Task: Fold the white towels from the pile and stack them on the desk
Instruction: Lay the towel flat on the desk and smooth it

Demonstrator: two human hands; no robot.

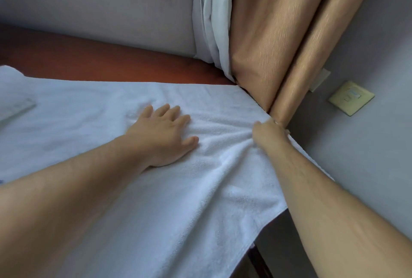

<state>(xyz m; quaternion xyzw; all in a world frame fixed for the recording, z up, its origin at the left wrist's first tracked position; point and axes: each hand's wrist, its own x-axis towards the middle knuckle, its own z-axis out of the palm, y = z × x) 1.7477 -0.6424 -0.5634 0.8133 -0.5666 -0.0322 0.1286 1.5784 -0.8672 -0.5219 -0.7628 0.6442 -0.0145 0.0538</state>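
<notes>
The left hand [161, 131] lies flat on the towel [200, 188], fingers straight and slightly spread, palm pressing the cloth down. The right hand [268, 131] grips the towel's far right edge, fingers curled round a bunch of cloth, with creases fanning out from it. The towel is spread across the desk [100, 63], its right side hanging over the desk's edge. The right fingertips are hidden behind the cloth and the hand itself. At the left edge a pale flat object [15, 108] on the towel is cut off and too blurred to identify. Tan curtains [278, 43] hang just beyond the right hand.
</notes>
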